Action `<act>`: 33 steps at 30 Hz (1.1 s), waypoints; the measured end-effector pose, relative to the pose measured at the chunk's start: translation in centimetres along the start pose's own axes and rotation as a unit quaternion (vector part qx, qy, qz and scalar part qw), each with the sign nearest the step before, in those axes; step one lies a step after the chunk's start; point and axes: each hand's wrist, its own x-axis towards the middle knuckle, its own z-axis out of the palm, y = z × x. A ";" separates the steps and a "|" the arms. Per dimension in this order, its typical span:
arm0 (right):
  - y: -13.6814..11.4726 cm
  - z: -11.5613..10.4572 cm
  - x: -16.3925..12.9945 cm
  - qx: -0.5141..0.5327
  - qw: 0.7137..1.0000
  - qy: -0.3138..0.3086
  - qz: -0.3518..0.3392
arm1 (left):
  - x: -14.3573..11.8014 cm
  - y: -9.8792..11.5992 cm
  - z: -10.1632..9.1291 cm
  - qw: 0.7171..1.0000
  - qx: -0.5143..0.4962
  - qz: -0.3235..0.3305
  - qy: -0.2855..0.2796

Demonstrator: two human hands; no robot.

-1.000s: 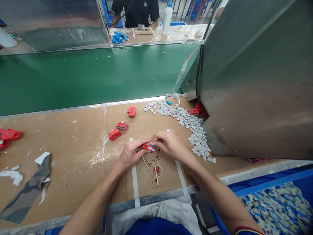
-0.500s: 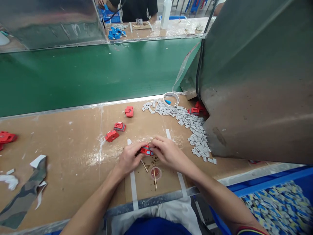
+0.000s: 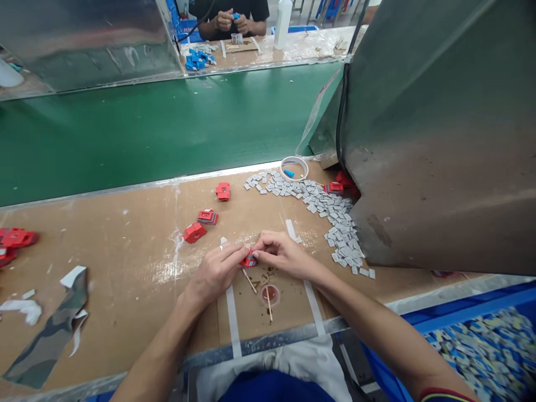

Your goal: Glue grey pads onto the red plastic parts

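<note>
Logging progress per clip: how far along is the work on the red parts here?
Done, apparently: three red pieces set aside on the bench. In hand: left hand and right hand pinch one red part together. Left: a large pile of grey chips, more red parts far left.

Surface: brown cardboard-covered workbench (image 3: pixel 125 234), white tape strips (image 3: pixel 231 312) across its near part.
Middle: three red plastic parts (image 3: pixel 208 216) lying apart.
Right: heap of small grey tiles (image 3: pixel 330 215); white tape roll (image 3: pixel 293 167) at its far end.
Near edge: small round glue cap (image 3: pixel 270 293) with wooden stick (image 3: pixel 268 304).
Left: camouflage cloth scrap (image 3: pixel 50 335), white scraps (image 3: pixel 20 307), more red parts (image 3: pixel 14 240).
</note>
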 end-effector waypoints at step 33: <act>-0.9 0.4 -0.2 0.059 0.998 0.018 -0.020 | 0.2 0.1 -0.9 1.000 -0.010 -0.003 0.019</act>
